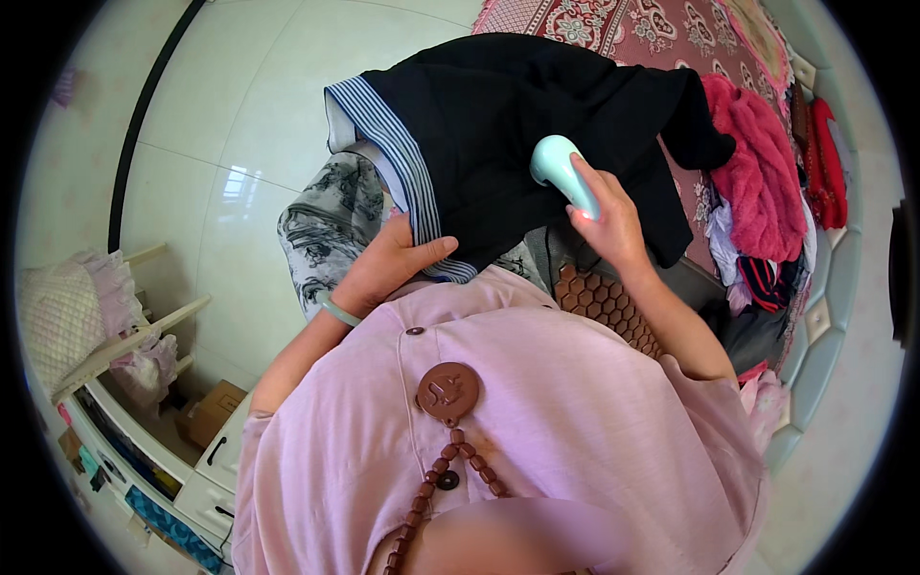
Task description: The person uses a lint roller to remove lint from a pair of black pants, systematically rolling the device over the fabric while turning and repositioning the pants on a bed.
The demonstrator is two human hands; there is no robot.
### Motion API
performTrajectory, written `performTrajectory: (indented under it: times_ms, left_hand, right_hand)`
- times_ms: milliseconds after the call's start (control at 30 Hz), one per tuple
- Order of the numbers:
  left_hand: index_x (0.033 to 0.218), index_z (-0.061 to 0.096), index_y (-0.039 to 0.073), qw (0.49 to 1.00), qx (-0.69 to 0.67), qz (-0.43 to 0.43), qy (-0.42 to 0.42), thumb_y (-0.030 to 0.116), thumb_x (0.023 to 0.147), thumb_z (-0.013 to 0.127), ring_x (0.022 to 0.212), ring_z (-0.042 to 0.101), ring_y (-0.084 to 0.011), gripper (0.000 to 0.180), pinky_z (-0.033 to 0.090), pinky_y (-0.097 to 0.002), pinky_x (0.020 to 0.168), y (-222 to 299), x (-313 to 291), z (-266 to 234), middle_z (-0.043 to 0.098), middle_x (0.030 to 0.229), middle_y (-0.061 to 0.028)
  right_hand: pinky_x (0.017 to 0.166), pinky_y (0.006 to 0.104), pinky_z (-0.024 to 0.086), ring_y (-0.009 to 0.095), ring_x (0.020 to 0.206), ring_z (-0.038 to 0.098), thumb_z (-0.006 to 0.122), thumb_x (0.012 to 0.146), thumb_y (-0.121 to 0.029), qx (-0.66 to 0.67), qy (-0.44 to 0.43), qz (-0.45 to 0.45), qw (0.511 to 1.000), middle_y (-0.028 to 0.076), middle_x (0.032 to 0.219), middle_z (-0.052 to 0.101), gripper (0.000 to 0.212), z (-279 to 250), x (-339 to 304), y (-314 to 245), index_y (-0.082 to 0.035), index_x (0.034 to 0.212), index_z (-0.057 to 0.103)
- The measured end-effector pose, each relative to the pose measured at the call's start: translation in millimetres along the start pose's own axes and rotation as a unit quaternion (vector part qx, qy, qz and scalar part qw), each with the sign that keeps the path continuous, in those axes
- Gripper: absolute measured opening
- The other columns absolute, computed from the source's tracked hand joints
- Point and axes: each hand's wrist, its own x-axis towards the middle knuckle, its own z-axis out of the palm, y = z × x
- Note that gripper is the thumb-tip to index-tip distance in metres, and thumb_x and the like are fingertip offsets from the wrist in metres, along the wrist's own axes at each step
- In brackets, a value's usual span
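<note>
A black garment [517, 125] with a blue-and-white striped band [402, 163] lies spread over my lap and the edge of the bed. My left hand [388, 264] presses flat on the striped band at the garment's near edge, a pale green bangle on its wrist. My right hand [609, 220] grips a small light-blue handheld device [563, 172] whose rounded head rests on the black cloth. A red glow shows at the device's lower end under my fingers.
A bed with a dark red patterned cover [661, 29] holds a pink fluffy garment [762, 168] and several heaped clothes [757, 278]. Grey patterned fabric [321, 230] covers my knee. White tiled floor [249, 125] lies to the left; a white rack [134, 335] and drawers stand lower left.
</note>
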Motion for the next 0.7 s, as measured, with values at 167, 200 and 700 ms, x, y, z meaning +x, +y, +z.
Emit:
performTrajectory:
  times_ms: [167, 200, 700]
  left_hand:
    - [0.126, 0.066, -0.002, 0.999, 0.01, 0.039, 0.009, 0.014, 0.1, 0.069, 0.101, 0.061, -0.0081, 0.031, 0.051, -0.0287, 0.09, 9.2, -6.5, 5.0, 0.07, 0.111, -0.0001]
    - [0.126, 0.066, -0.002, 0.999, 0.041, 0.024, 0.013, 0.014, 0.1, 0.069, 0.101, 0.061, -0.0082, 0.031, 0.051, -0.0287, 0.091, 9.7, -6.5, 3.1, 0.07, 0.111, -0.0001]
    - [0.141, 0.055, -0.003, 0.995, -0.087, 0.027, 0.028, 0.015, 0.099, 0.07, 0.115, 0.058, -0.0122, 0.048, 0.048, -0.0302, 0.102, 2.6, -11.2, 5.4, 0.066, 0.128, -0.0046]
  right_hand:
    - [0.094, 0.0387, 0.053, 0.035, 0.107, 0.066, 0.079, 0.075, -0.003, 0.107, -0.002, -0.081, 0.991, 0.018, 0.125, 0.064, 0.077, 23.5, -17.6, -65.5, -0.012, 0.148, 0.056]
    - [0.093, 0.0392, 0.054, 0.035, 0.106, 0.066, 0.079, 0.075, -0.004, 0.111, -0.026, -0.09, 0.989, 0.018, 0.125, 0.063, 0.078, 26.0, -19.9, -74.3, -0.014, 0.148, 0.056]
    - [0.095, 0.0396, 0.053, 0.035, 0.108, 0.065, 0.079, 0.075, -0.003, 0.101, 0.013, -0.052, 0.993, 0.018, 0.123, 0.063, 0.077, 23.4, -19.0, -62.6, -0.013, 0.148, 0.055]
